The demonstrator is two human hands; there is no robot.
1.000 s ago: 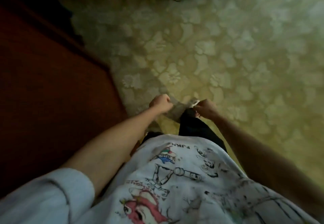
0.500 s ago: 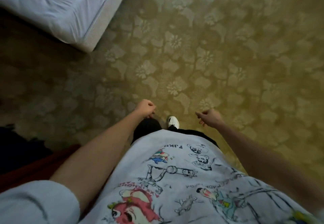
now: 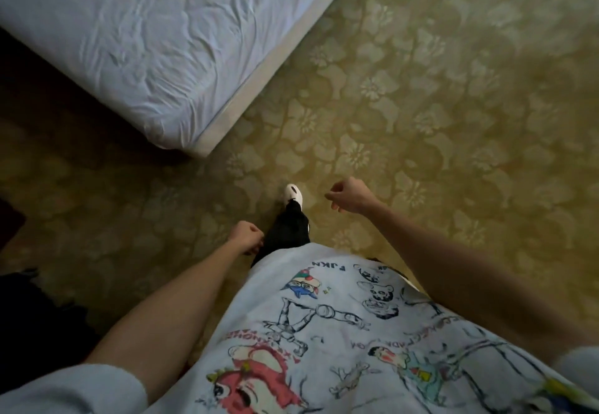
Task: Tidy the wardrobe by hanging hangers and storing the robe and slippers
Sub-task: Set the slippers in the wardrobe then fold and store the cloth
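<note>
A floral carpet [image 3: 421, 95] now runs beside a white bed [image 3: 136, 40] that has swung into view — the person is walking. Left hand [image 3: 244, 236] and right hand [image 3: 348, 196] curl loosely, empty — robe, slippers, hangers unseen.

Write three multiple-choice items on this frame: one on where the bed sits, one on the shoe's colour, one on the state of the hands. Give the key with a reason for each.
1. Where does the bed lie in the head view?
A. upper left
B. lower right
C. dead centre

2. What colour is the shoe stepping forward on the carpet?
A. red
B. white with black marks
C. yellow

3. What do the left hand and right hand hold?
A. a hanger each
B. a robe between them
C. nothing

Key: 1 A, its corner points toward the centre from the upper left. 2 B, a white toe shows below the black trouser leg. 3 C, both hands are loosely curled with nothing in them.
</note>
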